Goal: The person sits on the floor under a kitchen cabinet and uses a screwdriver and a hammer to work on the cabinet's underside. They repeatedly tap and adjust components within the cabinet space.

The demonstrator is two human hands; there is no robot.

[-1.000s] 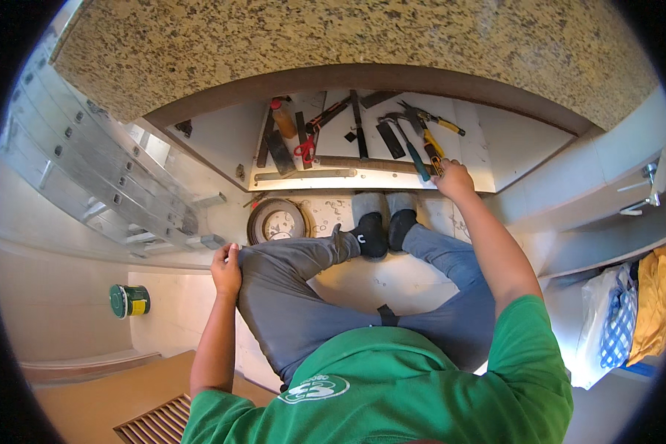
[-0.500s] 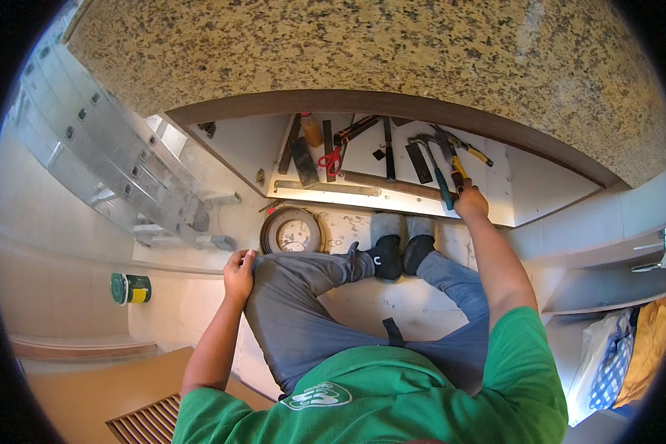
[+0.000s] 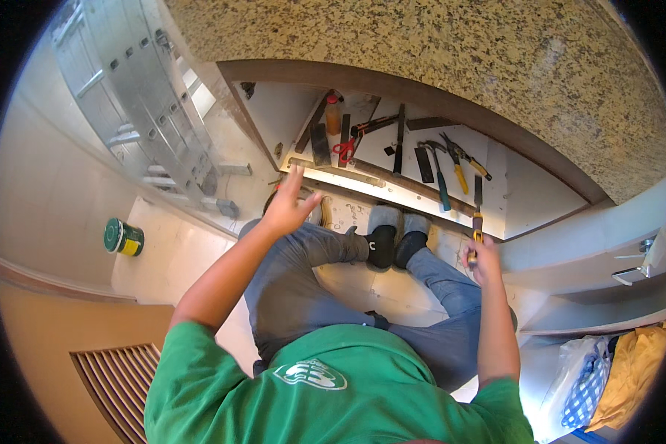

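My right hand point(image 3: 484, 259) is closed round the yellow-and-black handle of a wood chisel point(image 3: 478, 196), its flat blade pointing away from me over the cabinet's front edge. My left hand point(image 3: 287, 206) is raised with fingers spread, holding nothing, above my left knee and near the cabinet. Inside the low cabinet lie a hammer point(image 3: 442, 189) with a green handle, yellow-handled pliers point(image 3: 459, 172), red-handled scissors point(image 3: 343, 150) and a dark flat block point(image 3: 320, 146). A bottle point(image 3: 333, 117) with a red cap stands behind them.
A speckled stone countertop point(image 3: 422, 44) overhangs the cabinet. An aluminium ladder point(image 3: 140, 96) leans at the left, with a green bucket point(image 3: 123, 237) on the floor nearer me. An open cabinet door point(image 3: 555, 220) and bagged cloths point(image 3: 588, 385) are at the right.
My right hand has drawn back toward me from among the tools, with the chisel in it. The left hand has left my knee and lifted forward, fingers opening.
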